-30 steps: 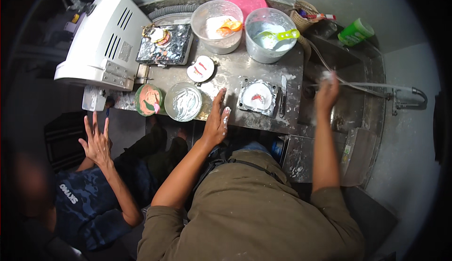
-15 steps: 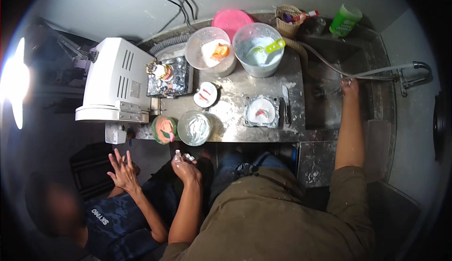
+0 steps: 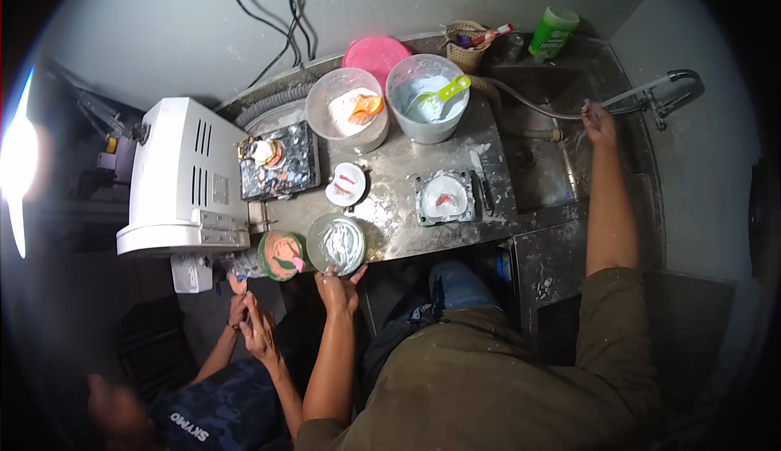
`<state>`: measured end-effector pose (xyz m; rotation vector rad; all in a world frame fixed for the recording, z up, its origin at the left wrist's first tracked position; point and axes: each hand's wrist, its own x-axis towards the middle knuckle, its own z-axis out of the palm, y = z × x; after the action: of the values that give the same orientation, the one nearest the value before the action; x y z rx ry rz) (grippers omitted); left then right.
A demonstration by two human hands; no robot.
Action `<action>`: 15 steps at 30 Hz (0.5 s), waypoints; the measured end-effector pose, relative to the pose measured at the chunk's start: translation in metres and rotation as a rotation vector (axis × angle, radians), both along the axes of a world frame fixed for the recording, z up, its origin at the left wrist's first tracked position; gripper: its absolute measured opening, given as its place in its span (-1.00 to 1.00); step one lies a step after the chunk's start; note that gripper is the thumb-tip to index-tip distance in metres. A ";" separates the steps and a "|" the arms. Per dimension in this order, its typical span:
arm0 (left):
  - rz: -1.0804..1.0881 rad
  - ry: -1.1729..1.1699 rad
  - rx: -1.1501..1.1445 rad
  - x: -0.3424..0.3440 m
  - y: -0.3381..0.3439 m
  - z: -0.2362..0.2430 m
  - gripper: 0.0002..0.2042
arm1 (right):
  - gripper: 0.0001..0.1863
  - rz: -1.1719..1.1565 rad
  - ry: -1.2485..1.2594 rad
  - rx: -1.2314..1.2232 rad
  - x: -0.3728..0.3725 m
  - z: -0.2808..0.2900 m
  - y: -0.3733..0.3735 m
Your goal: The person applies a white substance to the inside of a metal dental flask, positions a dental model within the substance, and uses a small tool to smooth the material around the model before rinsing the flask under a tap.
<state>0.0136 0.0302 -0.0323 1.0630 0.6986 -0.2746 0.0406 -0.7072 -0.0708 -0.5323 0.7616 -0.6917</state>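
My left hand [image 3: 338, 288] grips the front rim of a translucent bowl of white paste [image 3: 338, 244] at the counter's edge, beside a green bowl of pink mix [image 3: 282, 254]. My right hand [image 3: 599, 126] is over the sink, fingers closed around the end of the pale faucet tube [image 3: 649, 87], beside a flexible hose. A white mold with red marks [image 3: 443, 200] sits in a metal frame near a blade-like tool [image 3: 482, 193]. A round white cast [image 3: 346, 184] lies farther left. Behind are two tubs of powder [image 3: 342, 126] [image 3: 427, 124] with orange and green scoops.
A white machine [image 3: 175, 183] and stone block [image 3: 268, 170] stand left on the steel counter [image 3: 407, 239]. A pink lid, basket [image 3: 464, 56] and green bottle [image 3: 553, 32] are along the back. The sink [image 3: 545, 183] is right. A co-worker's hands [image 3: 252, 329] at lower left hold something pink.
My left hand dropped below the counter, then rose to the translucent bowl. My right hand reached into the sink, then rose toward the faucet. The co-worker's spread fingers closed in. The view shifted.
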 end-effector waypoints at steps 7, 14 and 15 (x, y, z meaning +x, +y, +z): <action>-0.157 -0.295 0.283 -0.007 -0.016 0.022 -0.59 | -0.71 0.041 -0.058 -0.078 -0.006 -0.004 0.020; -0.701 -0.065 -0.111 0.033 -0.168 0.054 -0.67 | -0.58 0.416 -0.268 0.007 0.001 -0.004 0.020; -0.786 0.038 -0.137 0.040 -0.205 0.052 -0.68 | -0.58 0.399 -0.276 0.003 0.001 -0.001 0.018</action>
<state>0.0540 -0.1747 0.0195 1.1639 0.2581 -1.0048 0.0413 -0.6889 -0.0722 -0.5520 0.3806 -0.3806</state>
